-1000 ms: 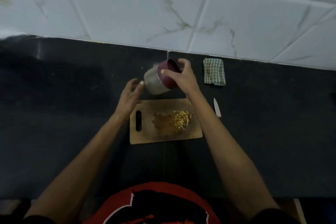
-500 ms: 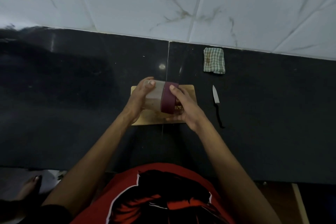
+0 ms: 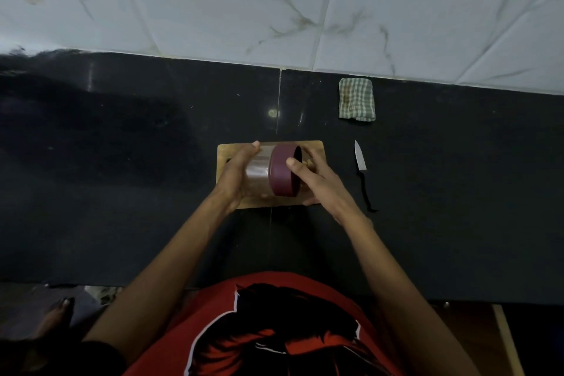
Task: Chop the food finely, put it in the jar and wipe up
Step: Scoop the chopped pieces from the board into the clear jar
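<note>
Black stone bench [image 3: 122, 162] carried a wooden chopping board [image 3: 224, 151] near its middle. Over the board, the left hand [image 3: 236, 175] curled round a jar [image 3: 259, 172] tipped on its side, maroon mouth facing right. The right hand [image 3: 317, 180], fingers loosely bent, pushed chopped food [image 3: 309, 162] toward the opening. Chopping looked finished and filling under way. Further right lay the knife [image 3: 360, 159]; toward the bench's back edge, a folded checked cloth [image 3: 356, 99], wiping seemingly not begun.

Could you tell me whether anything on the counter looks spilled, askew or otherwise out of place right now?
Nothing looks spilled or damaged. The jar lies tipped on its side over the cutting board, but the left hand holds it that way while the right hand works at its mouth. The knife and folded cloth lie apart on the counter.
</note>
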